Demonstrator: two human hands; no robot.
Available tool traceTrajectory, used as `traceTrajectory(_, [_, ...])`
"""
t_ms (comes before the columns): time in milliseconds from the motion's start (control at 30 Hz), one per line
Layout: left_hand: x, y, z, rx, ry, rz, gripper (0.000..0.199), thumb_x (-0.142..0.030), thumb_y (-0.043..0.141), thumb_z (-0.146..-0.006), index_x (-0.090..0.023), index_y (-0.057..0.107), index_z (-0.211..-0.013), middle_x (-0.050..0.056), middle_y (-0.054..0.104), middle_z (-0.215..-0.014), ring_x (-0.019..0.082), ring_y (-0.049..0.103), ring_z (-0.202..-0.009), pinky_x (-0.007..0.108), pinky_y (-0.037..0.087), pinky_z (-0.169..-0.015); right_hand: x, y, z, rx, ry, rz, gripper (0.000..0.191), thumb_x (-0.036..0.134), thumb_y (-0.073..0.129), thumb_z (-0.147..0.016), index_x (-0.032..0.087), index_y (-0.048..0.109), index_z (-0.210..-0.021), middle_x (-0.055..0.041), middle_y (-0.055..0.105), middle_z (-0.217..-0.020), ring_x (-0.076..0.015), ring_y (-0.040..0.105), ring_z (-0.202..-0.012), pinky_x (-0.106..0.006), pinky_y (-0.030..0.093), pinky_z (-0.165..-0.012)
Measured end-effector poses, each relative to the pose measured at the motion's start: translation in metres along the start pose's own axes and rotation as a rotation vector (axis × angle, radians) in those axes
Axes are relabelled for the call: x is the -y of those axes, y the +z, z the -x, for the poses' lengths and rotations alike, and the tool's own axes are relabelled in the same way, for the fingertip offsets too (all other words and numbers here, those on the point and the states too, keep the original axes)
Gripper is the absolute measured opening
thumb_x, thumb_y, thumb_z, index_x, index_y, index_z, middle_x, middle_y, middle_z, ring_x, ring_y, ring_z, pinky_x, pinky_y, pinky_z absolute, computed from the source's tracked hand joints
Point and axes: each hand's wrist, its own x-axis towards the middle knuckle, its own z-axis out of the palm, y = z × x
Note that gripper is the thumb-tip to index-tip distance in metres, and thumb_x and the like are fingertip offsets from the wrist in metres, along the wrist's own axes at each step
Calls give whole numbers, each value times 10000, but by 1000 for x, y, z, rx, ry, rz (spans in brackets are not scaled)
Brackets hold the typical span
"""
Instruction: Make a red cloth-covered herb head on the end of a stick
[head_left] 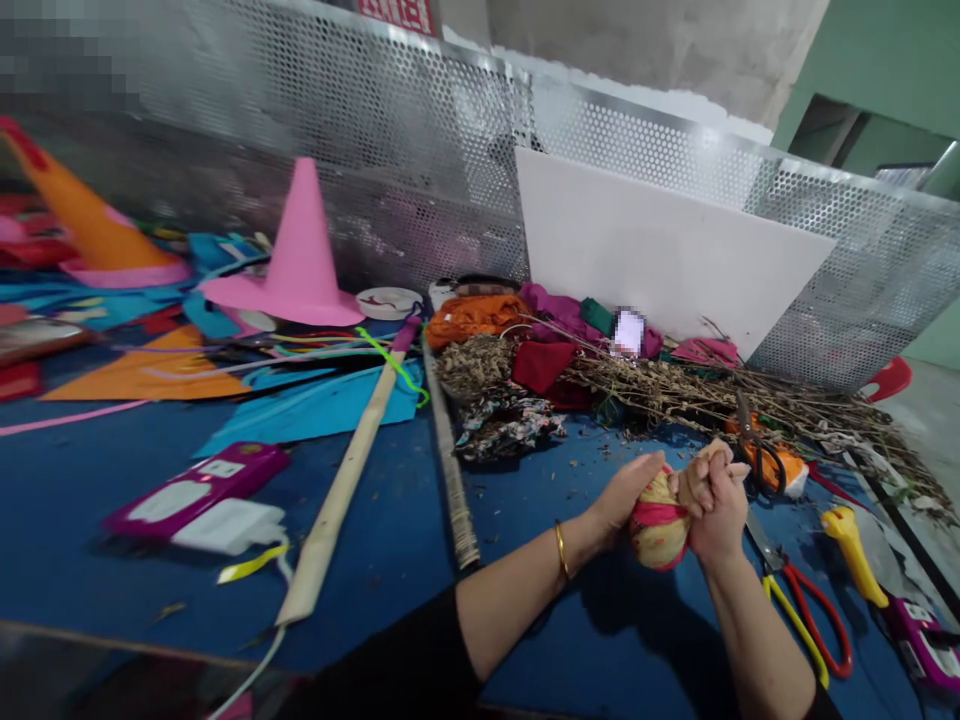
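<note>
A round, pale yellow cloth bundle with red bands point(660, 540) is held above the blue table between my two hands. My left hand point(624, 495), below a gold bangle, is closed around its left side. My right hand point(714, 500) has its fingers bent over the bundle's top right, gripping what looks like its gathered end. Just right of my right hand lie scissors with red and yellow handles point(817, 610). Dark-handled scissors point(761, 460) rest beyond it against an orange-and-white item point(784, 465).
Dried stems point(675, 395) and coloured cloths point(480, 318) lie along the back. A white board point(660, 240) leans on a perforated metal screen point(375, 120). Left are a wooden stick point(345, 490), a pink cone hat point(300, 260) and a purple device point(195, 490). A yellow-handled tool point(855, 550) lies right.
</note>
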Motion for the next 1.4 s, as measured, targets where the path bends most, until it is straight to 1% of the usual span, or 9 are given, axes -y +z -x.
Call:
traceTrajectory(100, [10, 2, 4, -189, 278, -279, 688, -659, 673, -686, -155, 545, -1137, 110, 609, -1091, 249, 578, -1020, 393, 445, -943, 4, -7, -9, -84, -77, -65, 370, 469, 675, -820, 204, 463, -674, 153, 316, -345, -23, 228, -267, -208, 419, -452])
traceTrajectory(167, [12, 5, 10, -139, 456, -481, 943, -573, 826, -526, -173, 453, -1294, 149, 509, -1301, 310, 487, -1207, 444, 373, -1063, 8, -11, -14, -138, -115, -111, 360, 442, 674, -823, 206, 445, -679, 154, 334, -354, -22, 235, -268, -198, 423, -466])
traceTrajectory(333, [-1, 13, 25, -72, 684, -701, 839, -297, 834, -507, -201, 464, -1254, 121, 532, -1212, 298, 520, -1138, 456, 409, -1029, 17, -9, -9, -175, -85, -121, 372, 441, 660, -835, 205, 423, -673, 156, 311, -351, -25, 235, -272, -192, 414, -482])
traceTrajectory(667, [6, 6, 3, -14, 23, 121, 450, -353, 767, -597, -162, 570, -953, 22, 629, -840, 164, 580, -794, 314, 461, -800, 5, 0, -6, -206, -130, -40, 375, 421, 699, -811, 208, 411, -703, 163, 359, -403, -11, 234, -285, -187, 399, -484])
traceTrajectory(833, [-6, 4, 4, 215, -175, 342, 414, -545, 702, -701, -162, 626, -840, 41, 659, -857, 164, 613, -797, 300, 476, -824, 7, 1, -7, -69, -121, 43, 351, 466, 699, -803, 208, 478, -718, 116, 453, -421, -72, 476, -391, -265, 498, -607])
traceTrajectory(967, [3, 1, 3, 160, -214, 191, 580, -680, 607, -741, -164, 634, -1005, 87, 683, -994, 222, 644, -927, 356, 483, -884, 6, -5, -10, -92, -97, 39, 358, 467, 686, -815, 204, 471, -702, 149, 363, -364, -31, 291, -283, -237, 456, -512])
traceTrajectory(1167, [12, -4, 6, 73, 487, -489, 1117, -632, 837, -456, -216, 383, -1389, 181, 372, -1469, 358, 393, -1335, 504, 319, -1105, 5, -22, -25, -267, -9, -110, 414, 495, 708, -764, 215, 412, -695, 169, 314, -338, -22, 221, -268, -177, 375, -431])
traceTrajectory(1267, [2, -3, 13, 171, 810, -826, 918, -467, 874, -486, -224, 487, -1283, 169, 437, -1395, 353, 441, -1283, 504, 359, -1071, 5, -21, -24, -305, 59, -133, 432, 507, 708, -752, 212, 403, -673, 163, 308, -336, -22, 218, -273, -168, 336, -402])
traceTrajectory(1400, [-8, 6, 23, 51, 962, -892, 636, -339, 773, -590, -220, 500, -1152, 100, 579, -1058, 271, 568, -1003, 432, 481, -874, 5, -9, -13, -276, 30, -105, 423, 497, 705, -759, 219, 394, -691, 169, 292, -348, -23, 181, -277, -168, 307, -383])
